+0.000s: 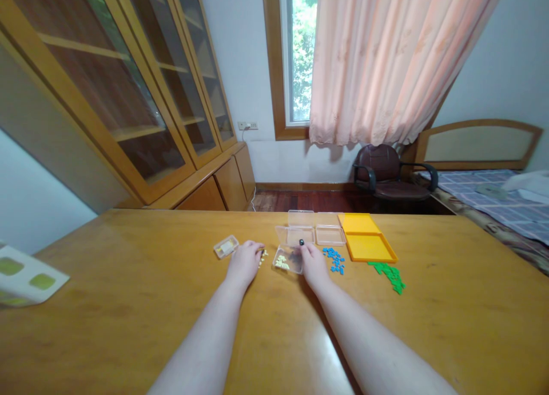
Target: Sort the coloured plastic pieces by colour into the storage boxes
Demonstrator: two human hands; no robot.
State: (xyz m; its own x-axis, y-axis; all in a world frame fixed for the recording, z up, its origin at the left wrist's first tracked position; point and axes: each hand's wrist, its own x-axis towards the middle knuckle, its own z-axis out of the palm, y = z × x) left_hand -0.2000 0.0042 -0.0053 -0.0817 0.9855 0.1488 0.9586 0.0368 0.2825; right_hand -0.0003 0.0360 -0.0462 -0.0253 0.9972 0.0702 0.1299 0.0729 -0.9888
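My left hand (246,262) rests over the table with its fingers pinched together beside a small scatter of pale yellow pieces (263,260). Whatever those fingertips hold is too small to make out. At the right side of a clear plastic box (293,268), my right hand (316,263) is closed, with a small black piece (302,242) at its fingertips. Pale yellow pieces (281,262) lie inside that box, along with some dark ones, partly hidden. Blue pieces (337,261) are spread just right of my right hand.
A small clear case (226,247) stands left of my left hand. Behind the hands is another open clear box (330,235). Farther right are an open yellow case (371,247) and green pieces (392,276). A white cut-out object (30,275) sits at far left.
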